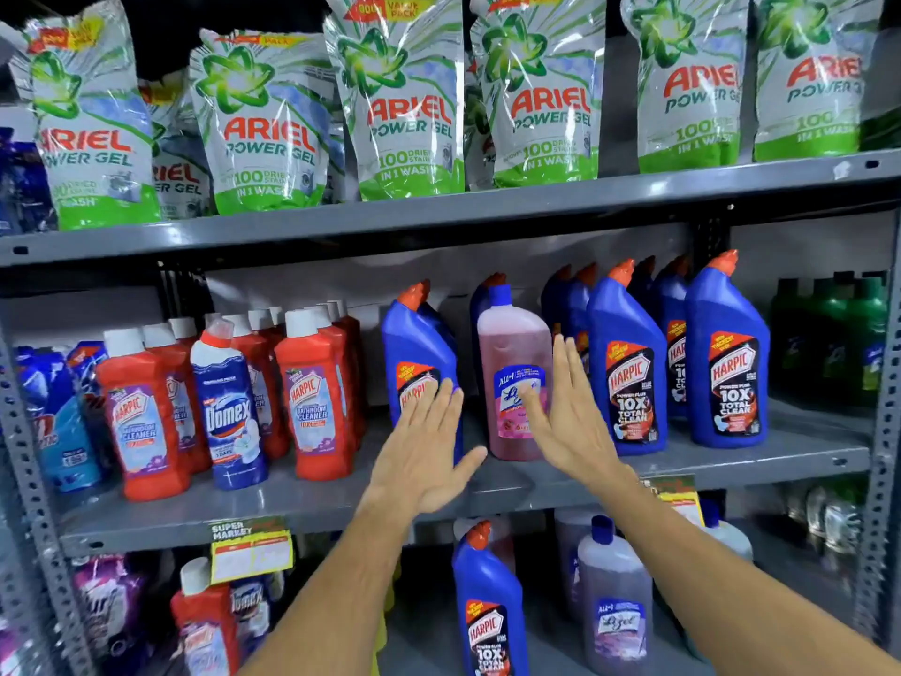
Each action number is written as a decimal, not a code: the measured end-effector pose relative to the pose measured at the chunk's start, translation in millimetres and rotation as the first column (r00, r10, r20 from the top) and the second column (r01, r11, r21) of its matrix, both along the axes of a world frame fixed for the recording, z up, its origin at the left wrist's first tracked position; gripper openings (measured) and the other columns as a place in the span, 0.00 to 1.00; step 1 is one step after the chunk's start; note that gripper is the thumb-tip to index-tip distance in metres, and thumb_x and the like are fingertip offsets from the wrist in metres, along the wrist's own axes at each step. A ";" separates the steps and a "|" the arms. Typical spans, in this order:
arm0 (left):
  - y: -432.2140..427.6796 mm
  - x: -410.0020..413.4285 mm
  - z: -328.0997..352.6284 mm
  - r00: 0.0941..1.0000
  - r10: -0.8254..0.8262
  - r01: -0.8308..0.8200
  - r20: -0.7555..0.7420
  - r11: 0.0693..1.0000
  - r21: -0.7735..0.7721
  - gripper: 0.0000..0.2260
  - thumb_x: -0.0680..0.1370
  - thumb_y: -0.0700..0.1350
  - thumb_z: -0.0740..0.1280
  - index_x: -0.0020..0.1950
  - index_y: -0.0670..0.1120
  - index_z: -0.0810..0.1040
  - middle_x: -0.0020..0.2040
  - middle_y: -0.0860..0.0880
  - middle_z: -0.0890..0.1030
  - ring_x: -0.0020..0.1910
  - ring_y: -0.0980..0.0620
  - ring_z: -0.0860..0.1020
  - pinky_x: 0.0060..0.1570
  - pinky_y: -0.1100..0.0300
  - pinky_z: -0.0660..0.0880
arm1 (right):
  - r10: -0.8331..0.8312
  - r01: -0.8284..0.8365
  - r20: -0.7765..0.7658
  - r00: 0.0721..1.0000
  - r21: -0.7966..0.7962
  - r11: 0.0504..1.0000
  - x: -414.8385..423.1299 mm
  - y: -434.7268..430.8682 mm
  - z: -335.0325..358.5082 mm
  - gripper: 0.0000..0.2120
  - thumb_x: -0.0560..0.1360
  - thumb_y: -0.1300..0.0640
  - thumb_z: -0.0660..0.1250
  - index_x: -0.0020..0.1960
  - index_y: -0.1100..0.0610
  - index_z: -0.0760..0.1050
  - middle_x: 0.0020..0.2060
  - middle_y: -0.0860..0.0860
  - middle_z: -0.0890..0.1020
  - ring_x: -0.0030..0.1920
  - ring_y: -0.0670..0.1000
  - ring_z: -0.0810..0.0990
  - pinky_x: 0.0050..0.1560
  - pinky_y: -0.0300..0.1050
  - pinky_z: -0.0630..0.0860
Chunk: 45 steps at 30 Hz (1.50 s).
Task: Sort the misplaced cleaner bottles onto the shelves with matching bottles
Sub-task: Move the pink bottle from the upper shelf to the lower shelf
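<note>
pink Lizol bottle (514,378) was seen among blue Harpic bottles (629,368) | left hand (421,451) spread, empty | right hand (568,412) spread beside it

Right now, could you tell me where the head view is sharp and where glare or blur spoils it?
Head view: the pink bottle and blue Harpic bottles read sharply; glare streaks the Ariel pouches; edges bend and blur, especially the green bottles; both hands are slightly motion-soft.

Grey slotted-steel shelving (439,207) fills the view; dark gap above the top shelf.
</note>
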<state>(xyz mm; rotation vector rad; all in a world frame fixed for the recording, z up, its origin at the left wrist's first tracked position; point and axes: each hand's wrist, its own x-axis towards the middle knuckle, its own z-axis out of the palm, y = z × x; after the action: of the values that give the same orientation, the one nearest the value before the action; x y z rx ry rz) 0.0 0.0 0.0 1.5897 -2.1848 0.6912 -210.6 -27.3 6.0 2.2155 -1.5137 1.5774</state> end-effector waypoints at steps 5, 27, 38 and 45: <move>3.3 -3.3 -56.8 0.997 0.004 0.015 -0.079 0.969 0.247 0.33 0.82 0.62 0.49 0.80 0.45 0.44 0.82 0.48 0.43 0.79 0.51 0.40 0.77 0.55 0.39 | 0.057 -0.097 0.177 0.983 0.223 0.970 8.4 -12.1 -31.4 0.41 0.82 0.45 0.62 0.83 0.56 0.41 0.83 0.52 0.48 0.83 0.50 0.47 0.78 0.46 0.51; -5.1 -7.6 -87.0 0.991 0.035 -0.013 -0.126 0.986 0.166 0.25 0.83 0.56 0.49 0.78 0.46 0.59 0.78 0.48 0.63 0.78 0.50 0.58 0.76 0.52 0.54 | 0.074 -0.172 0.326 0.943 0.283 0.944 3.8 -47.1 -20.6 0.42 0.65 0.49 0.82 0.72 0.52 0.64 0.62 0.52 0.81 0.61 0.55 0.80 0.61 0.61 0.79; -2.4 -10.2 -82.2 0.992 0.042 -0.017 -0.119 0.978 0.207 0.25 0.84 0.56 0.50 0.79 0.46 0.58 0.79 0.48 0.62 0.78 0.50 0.58 0.77 0.51 0.54 | 0.060 -0.124 0.408 0.911 0.131 0.984 -4.4 -0.6 -31.2 0.44 0.60 0.43 0.82 0.68 0.44 0.61 0.56 0.44 0.82 0.54 0.46 0.83 0.55 0.53 0.83; 2.6 -12.3 -86.4 0.993 0.035 -0.020 -0.114 0.991 0.131 0.27 0.83 0.56 0.51 0.79 0.44 0.55 0.80 0.46 0.57 0.80 0.48 0.50 0.77 0.49 0.49 | 0.105 -0.144 0.506 0.856 0.039 0.989 -10.5 55.7 -56.9 0.46 0.58 0.38 0.82 0.68 0.41 0.61 0.55 0.38 0.82 0.53 0.41 0.84 0.52 0.48 0.84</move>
<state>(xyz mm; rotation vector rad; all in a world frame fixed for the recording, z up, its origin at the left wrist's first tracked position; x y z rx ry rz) -12.3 2.6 -86.4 1.6819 -2.1652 0.4606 -221.1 28.4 -50.8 2.0720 -1.5753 2.3213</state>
